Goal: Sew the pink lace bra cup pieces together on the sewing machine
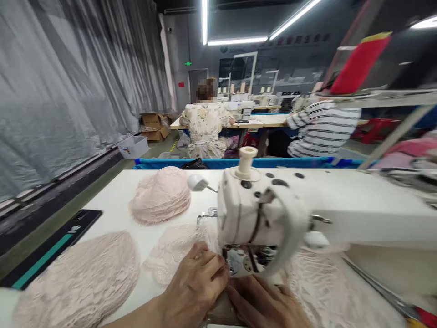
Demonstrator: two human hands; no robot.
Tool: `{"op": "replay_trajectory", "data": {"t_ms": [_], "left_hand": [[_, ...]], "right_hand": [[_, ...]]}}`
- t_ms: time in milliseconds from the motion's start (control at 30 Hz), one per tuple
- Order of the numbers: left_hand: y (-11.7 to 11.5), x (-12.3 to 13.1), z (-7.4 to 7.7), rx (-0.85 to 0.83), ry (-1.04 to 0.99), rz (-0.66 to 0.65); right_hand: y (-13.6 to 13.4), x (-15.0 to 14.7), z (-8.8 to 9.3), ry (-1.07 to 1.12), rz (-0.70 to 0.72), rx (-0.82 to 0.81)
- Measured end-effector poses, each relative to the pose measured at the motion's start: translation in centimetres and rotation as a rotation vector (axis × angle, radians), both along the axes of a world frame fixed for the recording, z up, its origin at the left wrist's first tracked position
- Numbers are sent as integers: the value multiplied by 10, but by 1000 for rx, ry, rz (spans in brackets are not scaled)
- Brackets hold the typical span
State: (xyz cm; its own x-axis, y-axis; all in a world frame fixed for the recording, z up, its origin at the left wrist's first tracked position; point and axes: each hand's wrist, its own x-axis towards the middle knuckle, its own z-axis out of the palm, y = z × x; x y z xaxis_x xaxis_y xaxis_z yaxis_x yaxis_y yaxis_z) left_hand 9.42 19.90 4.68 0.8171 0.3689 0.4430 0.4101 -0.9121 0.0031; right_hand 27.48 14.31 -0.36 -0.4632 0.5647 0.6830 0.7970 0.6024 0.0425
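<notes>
My left hand [200, 284] is closed at the needle end of a white sewing machine [266, 214], fingers curled and thumb tucked in. A pale pink lace piece [175, 248] lies flat beside and behind that hand. My right hand [262, 303] rests close to it, under the machine head, its fingers bent down and their tips hidden. Whatever the fingertips pinch is too small and covered to make out. More pink lace fabric [317, 287] spreads to the right of my right hand, below the machine arm.
Stacked pink lace cups [160, 196] sit behind on the white table, with another lace stack [92, 278] front left. A black and green case [54, 250] lies at the left edge. Scissors [378, 287] lie right. Two people work at tables ahead.
</notes>
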Motion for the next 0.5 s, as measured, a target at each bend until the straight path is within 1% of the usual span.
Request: {"op": "replay_trajectory", "data": {"t_ms": [133,200,233,267,333,367,400,433,500], "left_hand": [[4,4,-18,140,-131,-20],[5,5,-23,176,-155,-35],[6,5,-24,182,-163,-42],[6,5,-24,187,-174,-48],[6,4,-23,189,-185,-43],[6,4,-22,183,-183,-37],[5,3,-21,177,-182,-34],[5,3,-20,167,-172,-31],[3,2,-18,144,-136,-24]], "right_hand": [[-4,-3,25,-41,12,-59],[-10,8,39,-48,18,-108],[-14,16,44,-44,-3,-139],[-18,26,47,-40,-47,-181],[-25,47,52,-114,-224,-206],[-27,55,53,-167,-302,-168],[-30,60,54,-207,-326,-140],[-31,62,55,-228,-316,-140],[-32,57,59,-208,-190,-230]]}}
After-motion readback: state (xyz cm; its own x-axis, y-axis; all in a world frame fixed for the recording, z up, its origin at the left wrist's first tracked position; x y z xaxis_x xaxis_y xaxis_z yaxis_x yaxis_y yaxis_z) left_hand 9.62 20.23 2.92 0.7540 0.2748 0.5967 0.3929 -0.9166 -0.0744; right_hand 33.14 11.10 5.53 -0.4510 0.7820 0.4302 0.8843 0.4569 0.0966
